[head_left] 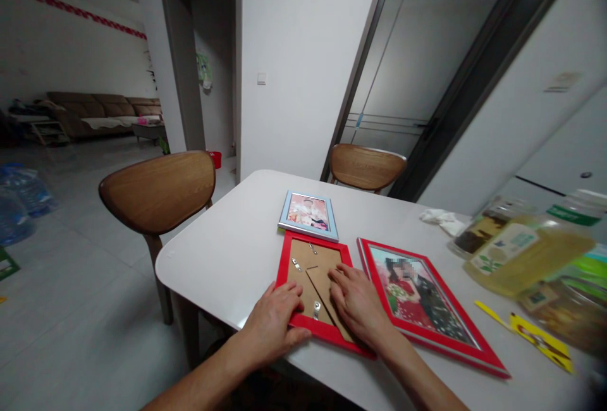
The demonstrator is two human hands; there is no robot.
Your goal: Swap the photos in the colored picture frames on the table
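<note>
A red picture frame (281,270) lies face down on the table, its brown backing board (303,291) upward. Metal clips show at its top (312,248), left (296,265) and bottom (317,310); a dark slanting line crosses the board. My left hand (272,316) grips the frame's lower left corner, fingers over the left side and thumb along the bottom rim. On the board's right part rests my right hand (355,297), fingers bent and pressed together; what lies under the fingertips is hidden. Close on its right is a larger red framed photo (427,297), face up.
A light blue framed photo (308,212) lies just beyond the red frame. On the right stand a bottle of yellow liquid (526,253), jars (484,234) and a crumpled white tissue (443,220); a yellow tool (540,338) lies nearer. Wooden chairs (161,190) flank the white table (213,253).
</note>
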